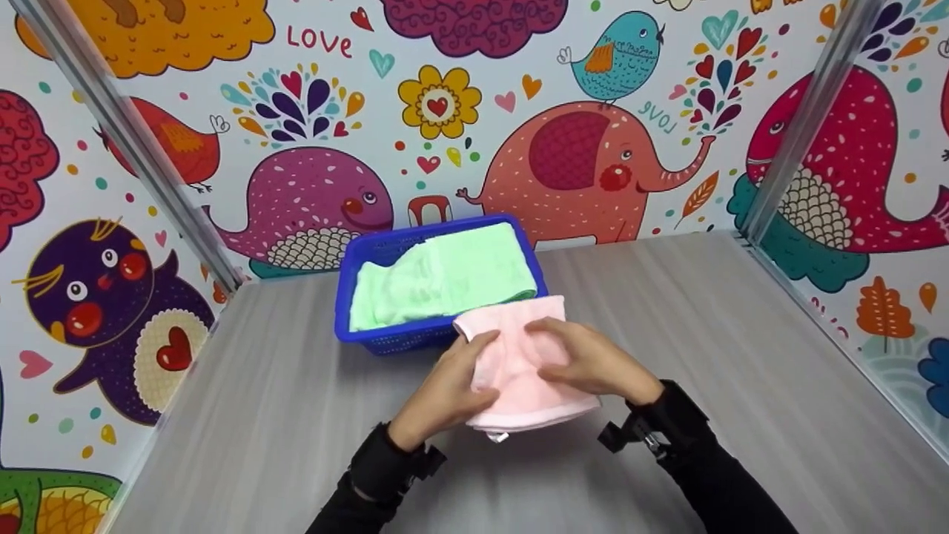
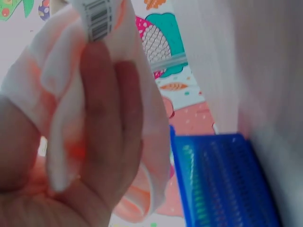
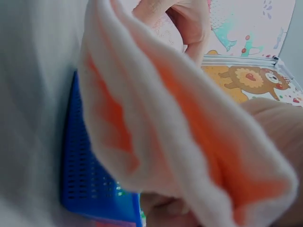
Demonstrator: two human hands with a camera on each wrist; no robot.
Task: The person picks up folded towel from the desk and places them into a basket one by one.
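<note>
A folded pink towel (image 1: 519,371) is held up between both hands, just in front of the basket. My left hand (image 1: 448,386) grips its left side, thumb on the front face and fingers behind. On the right side my right hand (image 1: 593,360) grips it the same way, with the thumb and a finger showing on the front. A white tag with a barcode (image 2: 98,19) hangs from the towel in the left wrist view. The right wrist view shows the towel's layered folds (image 3: 156,118) up close, hiding much of the right hand.
Behind the towel stands a blue plastic basket (image 1: 400,343) with folded green towels (image 1: 452,274) inside. It rests on a grey wood-grain table (image 1: 267,415), near the printed back wall (image 1: 445,178). Metal frame posts (image 1: 148,163) mark the corners.
</note>
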